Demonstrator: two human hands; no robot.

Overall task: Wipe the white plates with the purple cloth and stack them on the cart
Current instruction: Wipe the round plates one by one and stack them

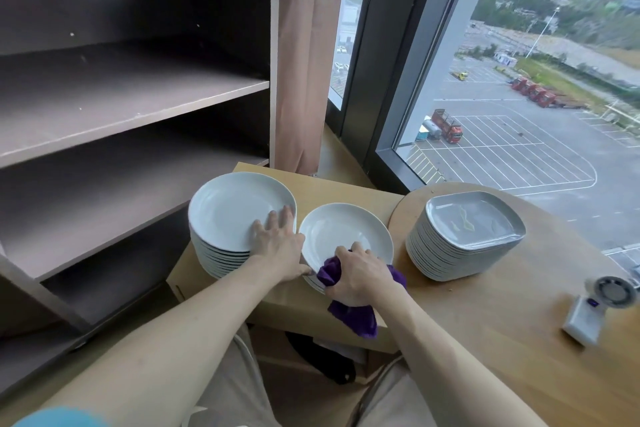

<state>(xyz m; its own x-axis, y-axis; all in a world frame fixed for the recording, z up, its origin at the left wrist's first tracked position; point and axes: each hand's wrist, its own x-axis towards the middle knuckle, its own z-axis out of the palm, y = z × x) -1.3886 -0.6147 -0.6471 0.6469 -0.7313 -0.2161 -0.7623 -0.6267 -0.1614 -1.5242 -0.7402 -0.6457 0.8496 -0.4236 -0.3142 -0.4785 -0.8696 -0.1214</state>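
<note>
Plate [346,232]: white, top of a short pile on the low cabinet [349,189], just beside the tall stack [239,215]. It is in reach of both hands. Judged to be the one being wiped.
Cloth [353,317]: purple and bunched. Its upper part lies on the plate's near rim and its tail hangs over the cabinet's front edge.
Right hand [360,276]: knuckles up, fingers curled round the cloth, bearing it down on the near rim. Probably a rim-first wipe.
Left hand [277,243]: fingers straight and spread, lying flat on the top plate of the tall stack. The thumb reaches toward the plate's left rim, but I cannot tell whether it touches. Likely steadying.
Cart [138,94]: grey shelves directly left of the tall stack, so the transfer is short. Stacking judged not yet begun.
Square stack [467,236]: grey-white plates on the round table [485,340], to the right, with no hand on it.
Fan [595,305]: small and white, at the table's right side, well apart from the plates.
</note>
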